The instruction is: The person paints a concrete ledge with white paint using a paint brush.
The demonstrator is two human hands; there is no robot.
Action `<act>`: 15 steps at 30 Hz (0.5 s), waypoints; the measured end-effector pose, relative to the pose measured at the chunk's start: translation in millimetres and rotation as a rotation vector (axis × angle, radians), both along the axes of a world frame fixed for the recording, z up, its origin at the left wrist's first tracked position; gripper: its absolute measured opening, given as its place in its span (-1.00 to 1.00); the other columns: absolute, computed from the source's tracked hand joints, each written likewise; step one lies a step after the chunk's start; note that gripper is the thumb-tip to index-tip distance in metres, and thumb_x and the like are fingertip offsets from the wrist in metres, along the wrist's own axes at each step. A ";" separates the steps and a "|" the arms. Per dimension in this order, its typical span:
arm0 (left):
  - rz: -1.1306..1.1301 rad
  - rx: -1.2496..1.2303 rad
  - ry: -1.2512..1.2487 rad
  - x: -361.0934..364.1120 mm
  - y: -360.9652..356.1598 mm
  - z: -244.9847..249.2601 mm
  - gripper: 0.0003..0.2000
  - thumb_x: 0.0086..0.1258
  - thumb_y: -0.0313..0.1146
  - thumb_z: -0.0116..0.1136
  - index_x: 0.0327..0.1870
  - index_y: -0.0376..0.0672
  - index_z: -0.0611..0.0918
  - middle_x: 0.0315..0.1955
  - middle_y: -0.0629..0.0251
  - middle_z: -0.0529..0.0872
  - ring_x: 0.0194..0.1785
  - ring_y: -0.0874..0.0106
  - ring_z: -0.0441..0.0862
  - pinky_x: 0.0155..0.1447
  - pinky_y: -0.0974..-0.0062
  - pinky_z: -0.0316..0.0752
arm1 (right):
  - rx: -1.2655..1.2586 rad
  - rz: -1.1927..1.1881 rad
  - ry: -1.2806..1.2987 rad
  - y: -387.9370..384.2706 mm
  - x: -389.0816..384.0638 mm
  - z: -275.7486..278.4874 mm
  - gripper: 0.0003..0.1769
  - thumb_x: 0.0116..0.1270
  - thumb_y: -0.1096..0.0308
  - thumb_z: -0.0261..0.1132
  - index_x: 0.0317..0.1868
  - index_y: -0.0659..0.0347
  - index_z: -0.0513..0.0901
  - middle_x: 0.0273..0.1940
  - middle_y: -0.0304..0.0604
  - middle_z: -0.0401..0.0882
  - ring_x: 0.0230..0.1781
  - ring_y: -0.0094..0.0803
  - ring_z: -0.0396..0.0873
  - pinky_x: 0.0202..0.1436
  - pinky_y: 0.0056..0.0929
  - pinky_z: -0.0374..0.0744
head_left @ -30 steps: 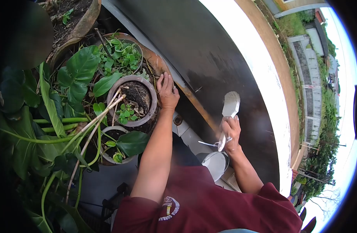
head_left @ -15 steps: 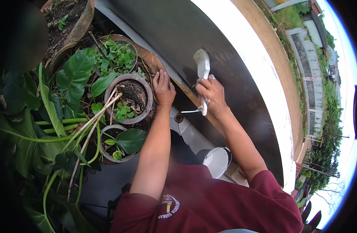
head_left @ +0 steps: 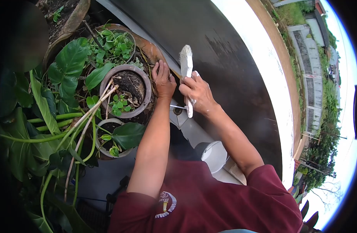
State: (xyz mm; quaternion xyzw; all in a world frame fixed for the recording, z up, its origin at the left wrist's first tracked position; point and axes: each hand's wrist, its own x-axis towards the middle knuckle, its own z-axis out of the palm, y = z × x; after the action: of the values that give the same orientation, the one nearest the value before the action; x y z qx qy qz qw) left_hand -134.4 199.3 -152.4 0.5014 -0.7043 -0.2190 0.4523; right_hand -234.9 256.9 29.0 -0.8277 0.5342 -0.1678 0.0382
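Observation:
In my right hand [head_left: 197, 92] is a paintbrush [head_left: 188, 66] with a white-coated handle, its bristles pointing to the top of the view. Whitish smears mark my fingers, and a thin white strip sticks out leftward from the lower handle. Behind the brush is the dark grey wall face [head_left: 240, 91], with streaky marks near its upper part. My left hand [head_left: 164, 80] lies with fingers stretched at the edge of a large terracotta planter [head_left: 149, 48], holding nothing. Right beside it is a round pot [head_left: 147, 95] with soil and small leaves.
A white-coated bucket [head_left: 215, 155] stands below my right forearm. The white wall top [head_left: 260, 50] curves along the right. Large-leaved plants [head_left: 71, 58] and a smaller pot [head_left: 102, 151] crowd the left. Past the wall lie a bare dirt strip [head_left: 291, 97] and a block fence [head_left: 312, 83].
My right hand has brought the paintbrush left, nearer my left hand, and the brush now points more straight up. My left hand stays at the planter edge.

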 end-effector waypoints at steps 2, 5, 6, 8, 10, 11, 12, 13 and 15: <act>0.011 -0.043 -0.006 -0.7 -1.2 -5.6 -0.43 -0.01 -0.60 0.25 0.18 -0.44 0.60 0.33 -0.03 0.52 0.38 -0.03 0.39 0.47 0.17 0.35 | -0.063 -0.023 0.054 -25.9 -9.6 20.7 -0.84 0.00 0.45 0.31 -0.35 0.15 0.54 -0.19 -0.19 0.55 -0.15 -0.08 0.50 -0.17 -0.24 0.59; 0.000 -0.005 -0.035 3.2 0.7 0.8 -0.42 0.01 -0.52 0.30 0.20 -0.38 0.61 0.31 0.01 0.56 0.36 0.00 0.43 0.43 0.19 0.39 | -0.125 -0.107 0.050 -3.6 -45.9 66.3 -0.82 -0.12 0.48 0.32 -0.44 0.14 0.52 -0.23 -0.24 0.58 -0.28 -0.14 0.48 -0.34 -0.24 0.57; 0.001 -0.005 -0.054 3.3 -0.1 0.0 -0.41 0.02 -0.52 0.30 0.21 -0.37 0.61 0.32 0.02 0.55 0.36 0.00 0.42 0.44 0.20 0.39 | -0.167 -0.144 0.079 25.9 -52.1 64.5 -0.78 -0.21 0.55 0.31 -0.47 0.16 0.51 -0.26 -0.24 0.59 -0.33 -0.16 0.48 -0.37 -0.27 0.55; -0.002 0.008 -0.045 2.5 1.2 0.1 -0.41 0.01 -0.53 0.30 0.21 -0.37 0.61 0.32 0.02 0.55 0.36 0.01 0.42 0.44 0.21 0.38 | -0.182 -0.230 0.087 83.7 -59.1 67.9 -0.77 -0.29 0.61 0.31 -0.53 0.18 0.50 -0.30 -0.20 0.60 -0.42 -0.16 0.48 -0.41 -0.29 0.50; 0.004 0.024 -0.024 3.6 0.5 2.4 -0.41 0.00 -0.54 0.29 0.21 -0.38 0.61 0.32 0.01 0.55 0.36 0.00 0.42 0.44 0.21 0.38 | -0.237 -0.318 0.049 128.8 -55.1 61.4 -0.76 -0.34 0.67 0.24 -0.57 0.23 0.44 -0.37 -0.14 0.54 -0.44 -0.10 0.48 -0.43 -0.25 0.46; 0.012 0.021 -0.029 4.8 1.7 2.3 -0.41 0.00 -0.54 0.29 0.21 -0.39 0.61 0.32 0.01 0.55 0.36 0.00 0.42 0.44 0.21 0.38 | -0.265 -0.400 0.031 147.0 -47.1 54.9 -0.75 -0.37 0.68 0.22 -0.59 0.23 0.41 -0.41 -0.13 0.50 -0.45 -0.08 0.48 -0.42 -0.24 0.44; 0.012 0.019 -0.035 3.9 1.4 1.2 -0.41 0.00 -0.54 0.29 0.20 -0.39 0.61 0.32 0.01 0.55 0.36 0.00 0.42 0.44 0.21 0.38 | -0.249 -0.405 0.013 163.2 -40.8 46.2 -0.74 -0.36 0.65 0.25 -0.58 0.22 0.42 -0.39 -0.13 0.50 -0.43 -0.07 0.48 -0.40 -0.23 0.45; 0.010 0.011 -0.041 3.3 0.1 1.6 -0.41 0.00 -0.54 0.28 0.20 -0.40 0.61 0.32 0.00 0.55 0.36 0.00 0.42 0.44 0.21 0.38 | -0.239 -0.412 -0.007 172.2 -36.2 35.7 -0.74 -0.35 0.63 0.29 -0.58 0.20 0.42 -0.38 -0.13 0.50 -0.41 -0.07 0.48 -0.38 -0.23 0.46; 0.010 0.018 -0.041 3.3 0.6 4.8 -0.42 0.01 -0.53 0.28 0.19 -0.40 0.61 0.31 0.00 0.55 0.35 0.00 0.43 0.44 0.21 0.39 | -0.048 -0.289 -0.007 176.0 -28.7 16.4 -0.73 -0.30 0.55 0.36 -0.55 0.17 0.44 -0.33 -0.12 0.49 -0.36 -0.06 0.48 -0.34 -0.21 0.46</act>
State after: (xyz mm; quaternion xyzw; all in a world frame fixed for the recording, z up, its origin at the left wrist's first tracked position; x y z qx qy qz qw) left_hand -131.1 199.9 -147.5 0.5134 -0.7089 -0.2131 0.4342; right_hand -263.6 432.8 45.5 -0.7421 0.6436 -0.1874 -0.0044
